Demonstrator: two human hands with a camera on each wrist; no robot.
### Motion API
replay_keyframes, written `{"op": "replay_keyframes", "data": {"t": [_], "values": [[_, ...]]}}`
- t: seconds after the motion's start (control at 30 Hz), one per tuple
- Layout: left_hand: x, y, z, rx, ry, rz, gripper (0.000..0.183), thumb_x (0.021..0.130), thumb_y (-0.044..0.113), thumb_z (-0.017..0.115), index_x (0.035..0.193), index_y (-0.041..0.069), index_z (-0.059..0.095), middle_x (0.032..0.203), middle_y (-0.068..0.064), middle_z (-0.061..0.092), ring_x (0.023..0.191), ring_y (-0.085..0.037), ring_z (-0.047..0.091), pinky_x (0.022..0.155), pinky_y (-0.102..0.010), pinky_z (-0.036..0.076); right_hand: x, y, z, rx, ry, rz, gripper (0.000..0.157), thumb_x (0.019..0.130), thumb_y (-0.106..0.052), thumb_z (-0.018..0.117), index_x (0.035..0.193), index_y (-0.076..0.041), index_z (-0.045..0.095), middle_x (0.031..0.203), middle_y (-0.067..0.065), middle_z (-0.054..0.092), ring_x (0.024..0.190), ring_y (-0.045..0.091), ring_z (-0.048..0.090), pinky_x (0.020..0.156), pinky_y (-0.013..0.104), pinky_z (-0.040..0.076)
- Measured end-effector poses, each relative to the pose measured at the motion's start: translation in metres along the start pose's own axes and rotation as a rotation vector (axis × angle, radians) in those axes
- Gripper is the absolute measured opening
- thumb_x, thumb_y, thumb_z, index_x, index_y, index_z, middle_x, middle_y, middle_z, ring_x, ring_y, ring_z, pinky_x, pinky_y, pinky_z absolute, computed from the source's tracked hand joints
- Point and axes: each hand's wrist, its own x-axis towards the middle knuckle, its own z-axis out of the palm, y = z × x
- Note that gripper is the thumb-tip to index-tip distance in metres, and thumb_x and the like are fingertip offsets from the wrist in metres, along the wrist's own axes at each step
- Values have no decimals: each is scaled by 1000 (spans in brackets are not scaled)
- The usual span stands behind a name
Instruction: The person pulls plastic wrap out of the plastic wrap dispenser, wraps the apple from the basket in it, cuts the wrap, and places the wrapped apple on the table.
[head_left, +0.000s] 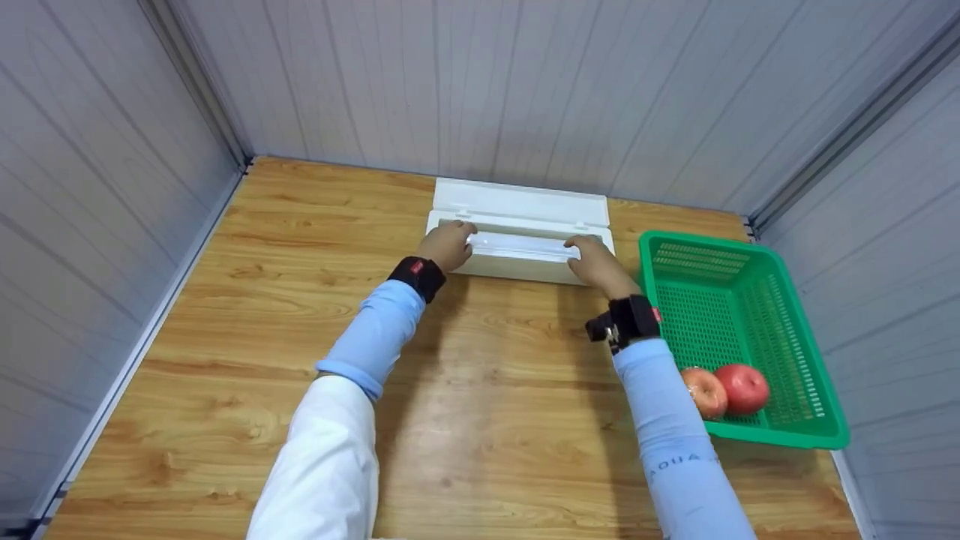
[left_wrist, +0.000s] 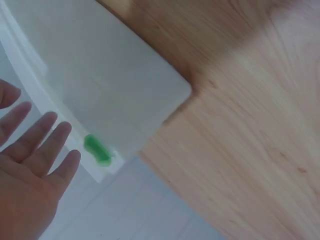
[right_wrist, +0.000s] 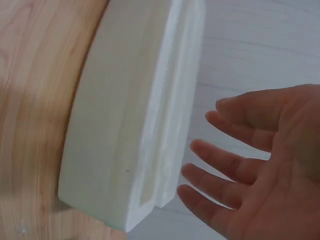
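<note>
A long white box [head_left: 517, 268] stands by the back wall, its hinged lid [head_left: 521, 201] tipped back. A glossy whitish roll [head_left: 521, 246], like cling film, lies lengthwise at its opening. My left hand [head_left: 448, 246] is at the left end of the roll, fingers over the box's rim. At the right end is my right hand [head_left: 598, 266], thumb and fingers by the roll. Both wrist views show relaxed, spread fingers with nothing gripped, beside the box's upper edge. A green patch [left_wrist: 97, 150] marks the box end in the left wrist view.
A green plastic basket [head_left: 799, 315] sits at the right, close to my right forearm. Two red apples [head_left: 742, 390] lie in its near left corner, one partly behind my sleeve. Pale panel walls [head_left: 390, 82] enclose the wooden table [head_left: 300, 315] at the back and both sides.
</note>
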Motion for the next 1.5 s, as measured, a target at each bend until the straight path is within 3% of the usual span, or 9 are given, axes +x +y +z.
{"op": "replay_keyframes", "data": {"t": [0.13, 0.5, 0.73, 1.27, 1.5], "values": [[-2, -6, 3, 9, -10, 21, 33, 92, 8, 51, 124, 2, 55, 119, -17, 62, 107, -29, 60, 93, -39, 49, 11, 6, 2, -73, -32, -4, 39, 93, -3, 42, 130, 9, 46, 139, 30, 39, 133, 41, 32, 111, 49, 28], [-3, -11, 7, 60, -16, 38, 27, 90, 4, 50, 111, 3, 67, 114, -13, 67, 108, -26, 62, 91, -43, 50, 18, 23, 15, -138, 75, 43, 35, 88, 4, 39, 115, 10, 60, 123, 26, 57, 119, 39, 50, 102, 46, 40], [-6, -9, 9, 33, 31, 38, 26, 88, 1, 51, 108, 2, 69, 111, -13, 68, 104, -28, 64, 88, -40, 52, 16, 28, 19, -150, 144, 54, 31, 88, 1, 42, 107, 6, 66, 114, 22, 63, 112, 37, 56, 95, 46, 46], [-6, -11, 15, 22, 104, -31, 22, 88, 3, 55, 102, 7, 71, 105, -8, 71, 99, -24, 66, 84, -37, 53, 18, 32, 25, -94, 210, 90, 23, 94, -8, 48, 99, 2, 68, 106, 20, 65, 101, 34, 60, 85, 47, 50], [-7, -9, 15, 69, 145, -54, 22, 88, 2, 53, 99, 8, 71, 101, -8, 71, 93, -25, 67, 79, -39, 55, 18, 29, 32, -105, 298, 89, 22, 95, -10, 47, 90, 1, 66, 102, 19, 61, 90, 30, 57, 75, 44, 48]]}}
